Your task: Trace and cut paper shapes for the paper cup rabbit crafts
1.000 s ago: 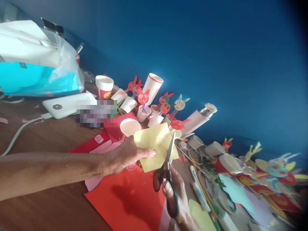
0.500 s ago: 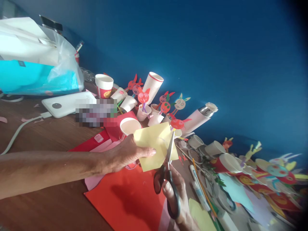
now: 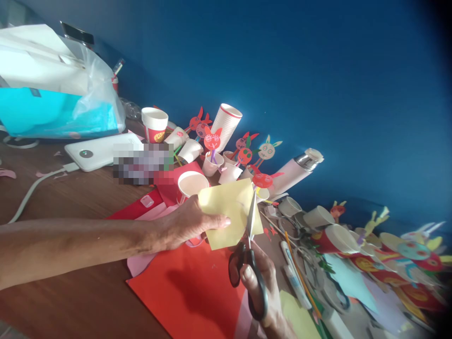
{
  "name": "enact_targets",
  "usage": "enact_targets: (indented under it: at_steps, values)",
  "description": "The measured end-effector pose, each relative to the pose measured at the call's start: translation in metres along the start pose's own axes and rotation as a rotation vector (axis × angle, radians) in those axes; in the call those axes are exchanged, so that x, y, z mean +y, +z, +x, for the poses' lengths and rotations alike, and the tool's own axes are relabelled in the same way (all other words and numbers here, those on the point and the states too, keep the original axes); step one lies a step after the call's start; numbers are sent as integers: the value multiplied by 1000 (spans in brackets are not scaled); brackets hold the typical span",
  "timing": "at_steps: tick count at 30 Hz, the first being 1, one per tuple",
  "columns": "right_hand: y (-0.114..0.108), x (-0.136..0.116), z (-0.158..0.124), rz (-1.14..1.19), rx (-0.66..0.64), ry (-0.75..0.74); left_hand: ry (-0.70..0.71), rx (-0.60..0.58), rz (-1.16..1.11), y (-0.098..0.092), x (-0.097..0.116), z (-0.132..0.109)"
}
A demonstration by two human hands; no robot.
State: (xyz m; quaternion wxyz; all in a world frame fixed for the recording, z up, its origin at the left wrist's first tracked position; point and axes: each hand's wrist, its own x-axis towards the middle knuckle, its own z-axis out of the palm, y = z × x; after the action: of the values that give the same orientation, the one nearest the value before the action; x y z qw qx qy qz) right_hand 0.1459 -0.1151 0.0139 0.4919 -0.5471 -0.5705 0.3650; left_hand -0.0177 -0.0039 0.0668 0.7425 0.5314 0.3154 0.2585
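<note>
My left hand [image 3: 190, 223] pinches a yellow sheet of paper [image 3: 226, 202] by its left side, thumb on top. My right hand [image 3: 263, 278] grips black-handled scissors [image 3: 251, 221], thumb through one loop. Their blades point away from me and lie across the right part of the yellow sheet, where they look nearly together. A faint pencil-like line shows on the paper near the blades. Below both hands lies a large red sheet [image 3: 190, 292], with pink paper [image 3: 139, 266] under its left edge. A paper cup [image 3: 192, 183] stands just behind my left hand.
Several paper cups with rabbit-faced cutouts [image 3: 213, 140] stand along the blue wall. A cup stack [image 3: 227, 125] and a pink thermos [image 3: 291, 176] lean behind them. A white power bank [image 3: 102, 150] lies left. Markers [image 3: 295, 278], cables and more decorated cups [image 3: 339, 238] crowd the right.
The whole view has shifted slightly, so things sit a little farther right. Both hands keep their holds on the yellow paper and the scissors, with the blades slightly closer together.
</note>
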Motion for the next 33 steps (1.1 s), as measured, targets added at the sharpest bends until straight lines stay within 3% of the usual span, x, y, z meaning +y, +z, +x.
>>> enact_targets:
  at_steps: [8,17,33]
  values:
    - [-2,-5,1,-14,-35,-6,11,-79,30,-2,5,2]
    - [-3,-5,3,-53,-45,-28,7,-135,4,-7,-4,7]
    - [-7,1,0,-55,-36,14,25,-113,13,-4,2,4]
